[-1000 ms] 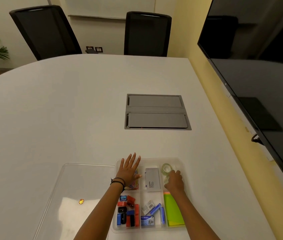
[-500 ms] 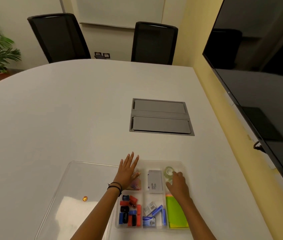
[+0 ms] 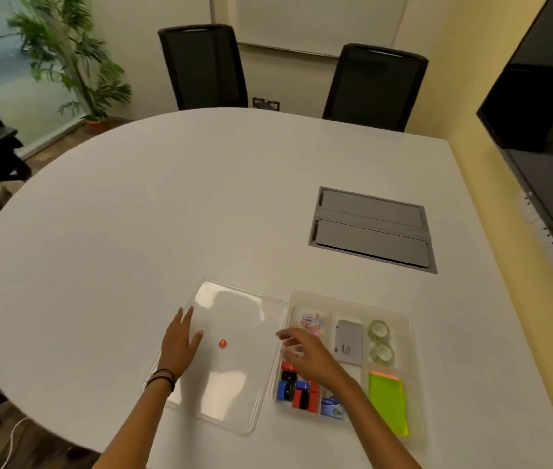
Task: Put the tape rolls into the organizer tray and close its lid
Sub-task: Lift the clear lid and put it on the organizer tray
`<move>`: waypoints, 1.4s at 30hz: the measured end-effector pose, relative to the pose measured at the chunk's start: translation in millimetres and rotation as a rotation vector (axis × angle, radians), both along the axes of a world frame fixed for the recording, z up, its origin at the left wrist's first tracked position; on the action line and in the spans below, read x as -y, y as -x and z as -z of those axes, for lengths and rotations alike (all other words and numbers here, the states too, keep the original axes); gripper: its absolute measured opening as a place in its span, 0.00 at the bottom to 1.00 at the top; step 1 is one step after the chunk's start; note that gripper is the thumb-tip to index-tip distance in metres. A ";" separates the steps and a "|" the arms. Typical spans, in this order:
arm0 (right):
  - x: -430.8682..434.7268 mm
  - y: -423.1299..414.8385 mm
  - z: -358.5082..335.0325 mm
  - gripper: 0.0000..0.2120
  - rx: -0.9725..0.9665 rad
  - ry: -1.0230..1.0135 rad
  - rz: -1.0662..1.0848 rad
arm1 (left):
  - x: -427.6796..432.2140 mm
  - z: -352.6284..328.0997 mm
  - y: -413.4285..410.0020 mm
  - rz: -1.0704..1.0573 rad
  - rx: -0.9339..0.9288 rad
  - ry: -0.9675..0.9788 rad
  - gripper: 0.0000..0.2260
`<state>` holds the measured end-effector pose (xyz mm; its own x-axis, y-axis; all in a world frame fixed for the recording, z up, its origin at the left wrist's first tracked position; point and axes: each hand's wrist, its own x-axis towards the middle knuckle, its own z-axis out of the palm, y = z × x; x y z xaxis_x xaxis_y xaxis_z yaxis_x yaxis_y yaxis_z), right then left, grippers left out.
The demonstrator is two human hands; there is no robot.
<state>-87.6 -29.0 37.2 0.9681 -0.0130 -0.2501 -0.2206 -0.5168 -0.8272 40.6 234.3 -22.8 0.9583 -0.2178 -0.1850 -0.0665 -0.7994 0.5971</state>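
A clear organizer tray (image 3: pixel 349 301) lies on the white table near its front edge. Two clear tape rolls (image 3: pixel 378 329) (image 3: pixel 382 352) lie in its far right compartment. The clear lid (image 3: pixel 234 377), with a small orange dot, lies flat on the table left of the tray. My left hand (image 3: pixel 181 343) rests flat on the lid's left edge, fingers apart. My right hand (image 3: pixel 307 355) hovers over the tray's left side near the lid's right edge, fingers spread, holding nothing.
The tray also holds paper clips (image 3: pixel 310 322), a grey card (image 3: pixel 349 340), coloured binder clips (image 3: pixel 293 390) and green sticky notes (image 3: pixel 388 401). A grey cable hatch (image 3: pixel 373 228) sits in the table farther back. Two black chairs stand beyond; a dark screen (image 3: pixel 546 130) hangs at right.
Both hands moved left: the left hand left the tray and landed on the lid; the right hand left the tape compartment and crossed toward the lid. The view swung leftward.
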 end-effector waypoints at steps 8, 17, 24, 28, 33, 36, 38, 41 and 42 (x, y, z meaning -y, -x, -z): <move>-78.1 13.8 27.3 0.18 -0.253 0.183 -0.389 | -65.3 20.4 32.7 -0.279 -0.327 0.152 0.21; -95.0 20.5 45.4 0.23 -0.365 0.461 -0.585 | -82.4 10.3 35.3 -0.306 -0.344 0.256 0.04; -96.2 21.6 44.5 0.23 -0.391 0.505 -0.620 | -86.8 13.7 22.7 -0.354 -0.423 0.192 0.20; -96.1 21.8 41.0 0.24 -0.394 0.477 -0.597 | -89.0 16.8 20.0 -0.412 -0.431 0.289 0.14; -94.4 24.2 32.3 0.22 -0.373 0.339 -0.492 | -84.7 12.4 19.3 -0.555 -0.300 0.447 0.07; -91.7 24.4 23.4 0.18 -0.303 0.245 -0.409 | -79.6 -10.5 14.3 -0.565 -0.218 0.546 0.08; -86.9 21.2 11.2 0.16 -0.227 0.163 -0.318 | -77.0 -32.2 10.1 -0.513 -0.139 0.592 0.08; -72.0 15.0 -10.5 0.14 -0.091 0.101 -0.175 | -71.4 -69.2 4.9 -0.433 -0.006 0.641 0.08; -65.9 13.2 -17.4 0.14 -0.052 0.081 -0.133 | -69.1 -81.4 4.0 -0.405 0.038 0.653 0.07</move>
<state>-100.8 36.9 54.6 0.9485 0.0926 -0.3031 -0.1869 -0.6088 -0.7710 36.6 303.4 58.6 0.9897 0.0978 -0.1050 0.1266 -0.2513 0.9596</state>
